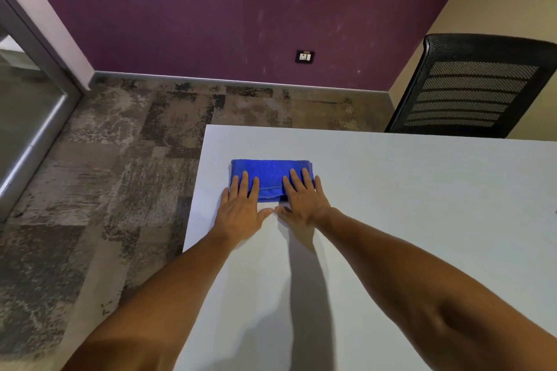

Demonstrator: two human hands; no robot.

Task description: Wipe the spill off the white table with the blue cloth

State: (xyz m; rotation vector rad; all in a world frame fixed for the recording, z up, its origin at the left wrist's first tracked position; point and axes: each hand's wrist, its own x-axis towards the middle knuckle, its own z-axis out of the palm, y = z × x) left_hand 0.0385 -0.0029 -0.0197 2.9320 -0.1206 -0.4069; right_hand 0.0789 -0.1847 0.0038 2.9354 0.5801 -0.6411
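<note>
A folded blue cloth (269, 175) lies flat on the white table (407, 190) near its far left corner. My left hand (241, 208) rests palm down with its fingers spread over the cloth's near left edge. My right hand (303, 200) lies flat beside it, fingers on the cloth's near right part. The two thumbs nearly touch on the bare table just in front of the cloth. Neither hand grips the cloth; both lie flat on it. No spill shows on the table surface.
A black mesh office chair (476, 90) stands behind the table's far right edge. Patterned carpet (120, 175) lies to the left, past the table's left edge. A purple wall with a socket (304, 56) is behind, and a glass door frame (39, 105) at far left.
</note>
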